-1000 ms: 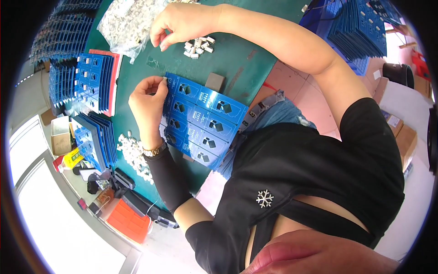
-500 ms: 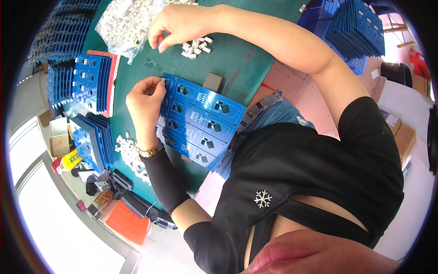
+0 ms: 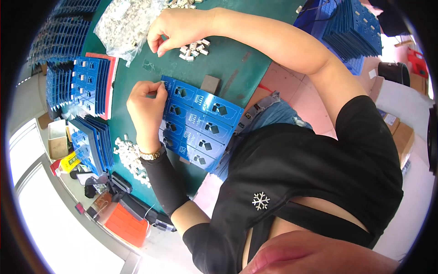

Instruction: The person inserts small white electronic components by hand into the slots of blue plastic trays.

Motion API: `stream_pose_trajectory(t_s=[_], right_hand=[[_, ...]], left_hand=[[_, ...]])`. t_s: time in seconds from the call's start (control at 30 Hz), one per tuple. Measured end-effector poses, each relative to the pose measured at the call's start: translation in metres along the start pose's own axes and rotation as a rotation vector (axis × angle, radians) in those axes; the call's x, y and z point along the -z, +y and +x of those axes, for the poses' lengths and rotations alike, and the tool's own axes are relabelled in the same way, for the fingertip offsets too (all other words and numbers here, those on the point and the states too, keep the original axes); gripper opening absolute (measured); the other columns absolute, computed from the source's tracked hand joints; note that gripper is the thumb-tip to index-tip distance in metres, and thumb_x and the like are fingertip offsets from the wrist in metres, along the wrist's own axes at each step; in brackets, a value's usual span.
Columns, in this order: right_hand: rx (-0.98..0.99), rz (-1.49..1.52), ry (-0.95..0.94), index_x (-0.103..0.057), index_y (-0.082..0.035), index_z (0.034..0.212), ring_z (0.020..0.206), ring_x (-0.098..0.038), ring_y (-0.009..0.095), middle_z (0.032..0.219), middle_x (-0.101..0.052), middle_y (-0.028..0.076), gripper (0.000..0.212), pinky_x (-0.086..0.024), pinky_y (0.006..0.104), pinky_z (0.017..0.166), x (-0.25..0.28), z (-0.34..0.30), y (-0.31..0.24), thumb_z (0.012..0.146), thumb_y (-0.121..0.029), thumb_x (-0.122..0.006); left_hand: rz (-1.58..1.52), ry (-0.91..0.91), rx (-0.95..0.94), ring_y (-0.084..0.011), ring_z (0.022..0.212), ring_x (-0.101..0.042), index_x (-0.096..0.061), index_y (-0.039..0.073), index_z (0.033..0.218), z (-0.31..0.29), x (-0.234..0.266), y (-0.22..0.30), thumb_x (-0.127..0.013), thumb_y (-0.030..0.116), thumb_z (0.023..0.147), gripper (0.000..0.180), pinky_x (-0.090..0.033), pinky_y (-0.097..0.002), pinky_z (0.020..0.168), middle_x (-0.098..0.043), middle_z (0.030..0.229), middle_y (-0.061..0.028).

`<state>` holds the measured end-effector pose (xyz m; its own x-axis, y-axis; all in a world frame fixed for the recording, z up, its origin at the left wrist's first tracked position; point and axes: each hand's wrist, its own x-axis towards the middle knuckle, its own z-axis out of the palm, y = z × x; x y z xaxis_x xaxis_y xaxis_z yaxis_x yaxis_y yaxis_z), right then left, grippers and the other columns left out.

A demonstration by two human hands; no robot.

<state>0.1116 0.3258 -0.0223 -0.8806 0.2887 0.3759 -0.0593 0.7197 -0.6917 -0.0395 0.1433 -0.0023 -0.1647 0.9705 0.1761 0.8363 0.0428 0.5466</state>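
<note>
- Here, the left hand (image 3: 146, 108), fingers narrow, was at a corner of the blue circuit board (image 3: 195, 122) — holding what, I couldn't tell.
- The board lay at the green table's (image 3: 230, 52) edge.
- The right hand (image 3: 177, 29) hung curled near white connectors (image 3: 195, 49) — grip unclear.

bright daylight, overexposed window (image 3: 61, 219), dark curved fisheye edges

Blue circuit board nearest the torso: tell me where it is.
In the head view, the blue circuit board is left of centre, with the left hand at its upper-left corner and a brown block at its upper edge.
</note>
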Motion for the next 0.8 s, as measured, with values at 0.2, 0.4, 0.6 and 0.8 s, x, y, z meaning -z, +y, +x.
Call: stream_pose_trajectory(t_s=[0.2,0.4,0.6,0.8], right_hand=[[0.008,-0.036,0.016,-0.069,-0.002,0.091,0.081,-0.065,0.020,0.089,-0.068,0.009,0.012,-0.051,0.0317,0.073,-0.006,0.006,0.004,0.082,-0.010,-0.069],[0.080,-0.062,0.397,-0.072,-0.001,0.088,0.075,-0.069,0.025,0.084,-0.071,0.014,0.015,-0.052,0.0339,0.068,0.011,0.004,0.013,0.076,-0.009,-0.071],[0.023,0.076,0.389,-0.071,-0.005,0.100,0.084,-0.065,0.017,0.093,-0.068,0.010,0.016,-0.052,0.0302,0.072,0.031,-0.005,-0.031,0.084,-0.007,-0.068],[0.129,0.148,0.070,-0.071,-0.003,0.097,0.082,-0.064,0.021,0.089,-0.067,0.012,0.016,-0.051,0.0334,0.073,0.007,-0.025,-0.085,0.082,-0.008,-0.070]], left_hand=[[0.173,-0.069,-0.279,-0.0292,0.080,-0.062,-0.068,0.001,0.087,-0.005,0.014,-0.001,-0.059,-0.006,0.071,0.020,-0.048,-0.0362,0.073,-0.063,0.084,-0.0102],[0.395,-0.018,-0.421,-0.0248,0.090,-0.061,-0.068,0.006,0.098,-0.019,0.018,0.008,-0.054,-0.006,0.068,0.036,-0.041,-0.0406,0.089,-0.063,0.094,-0.0070],[0.197,0.010,-0.187,-0.0322,0.079,-0.064,-0.065,0.006,0.106,-0.015,0.018,-0.016,-0.059,0.004,0.080,0.027,-0.048,-0.0416,0.076,-0.066,0.084,-0.0125],[0.304,0.265,0.026,-0.0345,0.090,-0.063,-0.063,-0.003,0.113,-0.077,0.084,-0.096,-0.058,0.006,0.089,0.025,-0.050,-0.0408,0.080,-0.065,0.101,-0.0198]])
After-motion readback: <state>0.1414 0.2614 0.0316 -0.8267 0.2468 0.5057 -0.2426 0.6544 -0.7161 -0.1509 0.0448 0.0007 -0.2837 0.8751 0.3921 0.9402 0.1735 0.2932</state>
